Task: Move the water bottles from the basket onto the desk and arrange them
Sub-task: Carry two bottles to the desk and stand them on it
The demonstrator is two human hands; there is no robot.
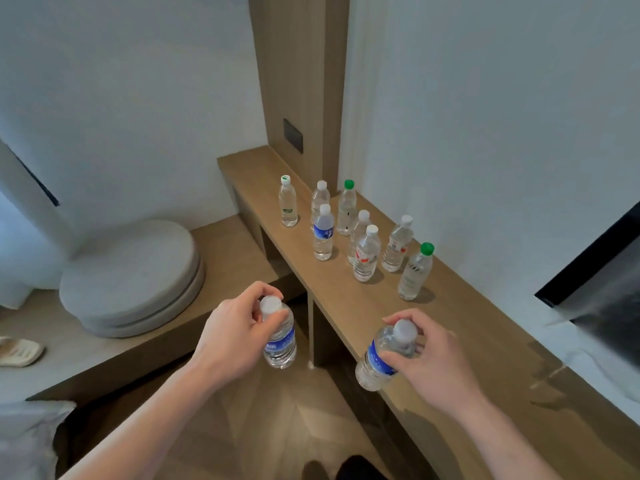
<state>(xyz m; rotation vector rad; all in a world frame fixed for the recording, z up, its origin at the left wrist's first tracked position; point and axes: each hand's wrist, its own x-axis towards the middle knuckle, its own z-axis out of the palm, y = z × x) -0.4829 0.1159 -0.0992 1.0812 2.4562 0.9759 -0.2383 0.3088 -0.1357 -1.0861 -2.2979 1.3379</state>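
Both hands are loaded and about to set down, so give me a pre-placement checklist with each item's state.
1. Left hand grips the left bottle near its cap: ok.
2. Right hand grips the right bottle near its cap: ok.
3. Both caps on: ok.
4. Bare desk in front of the standing bottles: ok.
5. Left bottle over the desk: not ok, it hangs beyond the edge.
6. Nearest green-capped bottle upright: ok.
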